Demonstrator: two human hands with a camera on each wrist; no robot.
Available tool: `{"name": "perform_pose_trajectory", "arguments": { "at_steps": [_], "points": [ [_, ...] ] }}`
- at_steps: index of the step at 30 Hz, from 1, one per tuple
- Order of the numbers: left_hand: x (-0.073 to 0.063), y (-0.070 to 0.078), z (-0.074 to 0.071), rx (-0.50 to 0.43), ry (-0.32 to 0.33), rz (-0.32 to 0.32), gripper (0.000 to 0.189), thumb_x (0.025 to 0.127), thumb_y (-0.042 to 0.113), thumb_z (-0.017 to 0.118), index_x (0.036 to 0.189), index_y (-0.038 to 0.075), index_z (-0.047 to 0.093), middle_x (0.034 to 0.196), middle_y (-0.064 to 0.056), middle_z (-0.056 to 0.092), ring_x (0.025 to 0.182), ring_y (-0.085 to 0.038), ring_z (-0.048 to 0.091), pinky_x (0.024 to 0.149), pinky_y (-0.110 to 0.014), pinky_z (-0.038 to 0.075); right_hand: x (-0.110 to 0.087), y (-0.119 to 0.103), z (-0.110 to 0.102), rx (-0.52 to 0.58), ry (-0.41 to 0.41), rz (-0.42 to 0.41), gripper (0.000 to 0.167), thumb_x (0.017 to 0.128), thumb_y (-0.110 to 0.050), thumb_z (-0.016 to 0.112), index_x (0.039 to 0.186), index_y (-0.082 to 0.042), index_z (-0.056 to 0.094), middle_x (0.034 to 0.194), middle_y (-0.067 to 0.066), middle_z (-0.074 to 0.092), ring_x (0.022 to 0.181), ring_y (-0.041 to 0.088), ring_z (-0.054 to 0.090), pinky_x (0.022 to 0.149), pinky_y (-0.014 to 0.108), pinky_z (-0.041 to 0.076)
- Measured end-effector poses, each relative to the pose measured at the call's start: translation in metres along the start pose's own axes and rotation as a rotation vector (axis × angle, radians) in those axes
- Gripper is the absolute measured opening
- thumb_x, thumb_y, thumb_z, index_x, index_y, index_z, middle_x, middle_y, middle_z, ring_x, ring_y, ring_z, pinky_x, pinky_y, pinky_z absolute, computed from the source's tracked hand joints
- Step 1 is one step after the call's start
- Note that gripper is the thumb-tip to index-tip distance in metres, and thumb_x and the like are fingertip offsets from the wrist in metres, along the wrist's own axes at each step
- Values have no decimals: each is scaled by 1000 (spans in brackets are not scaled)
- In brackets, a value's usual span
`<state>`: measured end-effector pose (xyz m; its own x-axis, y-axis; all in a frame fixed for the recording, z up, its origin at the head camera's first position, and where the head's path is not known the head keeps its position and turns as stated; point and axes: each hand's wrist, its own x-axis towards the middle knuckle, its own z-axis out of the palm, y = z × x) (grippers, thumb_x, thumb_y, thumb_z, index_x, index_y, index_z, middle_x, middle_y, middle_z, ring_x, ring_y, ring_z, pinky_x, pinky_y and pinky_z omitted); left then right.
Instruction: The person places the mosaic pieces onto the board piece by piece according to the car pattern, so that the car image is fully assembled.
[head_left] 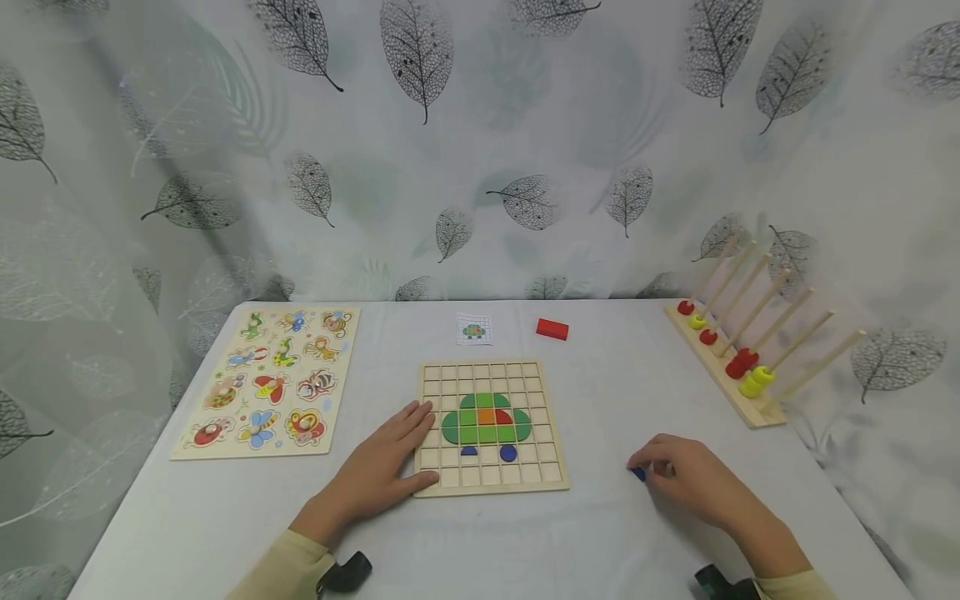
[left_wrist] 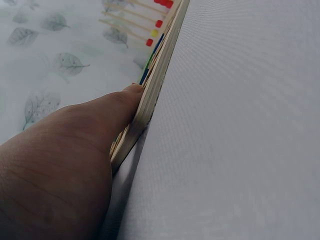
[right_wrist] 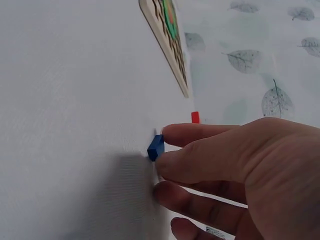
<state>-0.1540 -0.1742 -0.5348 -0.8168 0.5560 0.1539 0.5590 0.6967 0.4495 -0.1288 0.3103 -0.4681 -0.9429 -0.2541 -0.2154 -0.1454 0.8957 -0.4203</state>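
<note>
A wooden grid board (head_left: 444,379) lies mid-table, with green, orange, red and blue mosaic pieces forming a shape on it. Low in that shape are a blue half-round piece (head_left: 468,451) and a blue disc (head_left: 508,453). My left hand (head_left: 382,467) rests along the board's left edge, fingers extended, its thumb (left_wrist: 122,102) on the rim. To the right of the board, my right hand (head_left: 693,479) pinches a small blue block (right_wrist: 156,147) between thumb and fingertips, close to the tablecloth. The block's full outline is partly hidden by the fingers.
A pattern card (head_left: 474,330) and a red block (head_left: 552,329) lie behind the board. On the left is an insect peg puzzle (head_left: 288,400). A wooden rack (head_left: 723,362) with upright rods and red and yellow beads stands at the right.
</note>
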Motion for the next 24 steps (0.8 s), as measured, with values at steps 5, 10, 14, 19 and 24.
{"name": "perform_pose_trajectory", "arguments": {
  "at_steps": [5,10,14,19,24],
  "points": [
    [0,-1,1,5,-5,-4,92,101,64,65,169,7,38,178,-3,27,165,-25,18,129,-51,27,0,-2,2,33,-15,38,25,91,-3,83,109,-20,82,93,-11,69,85,12,61,80,38,60],
    [0,-1,1,3,-11,-7,93,101,65,65,169,7,38,178,-2,26,165,-24,17,129,-51,26,3,-3,7,50,-7,88,20,90,-8,88,106,-17,79,88,-9,68,83,14,61,80,40,60],
    [0,-1,2,4,-3,-7,92,101,65,65,169,7,39,178,-3,27,165,-25,17,129,-52,27,6,-4,11,38,14,95,17,90,-16,90,101,-17,77,84,-8,65,79,14,59,75,36,58],
    [-1,-1,2,5,1,-1,91,102,65,64,168,7,40,178,-4,28,165,-26,19,128,-53,28,7,-4,15,17,42,78,18,90,-22,91,100,-18,77,86,-9,65,80,13,58,75,36,57],
    [-1,-1,2,13,5,5,91,102,65,64,168,7,40,178,-4,28,165,-26,19,128,-52,28,6,-4,15,-6,73,36,19,89,-19,92,103,-19,79,92,-10,67,84,11,59,78,37,58]
  ]
}}
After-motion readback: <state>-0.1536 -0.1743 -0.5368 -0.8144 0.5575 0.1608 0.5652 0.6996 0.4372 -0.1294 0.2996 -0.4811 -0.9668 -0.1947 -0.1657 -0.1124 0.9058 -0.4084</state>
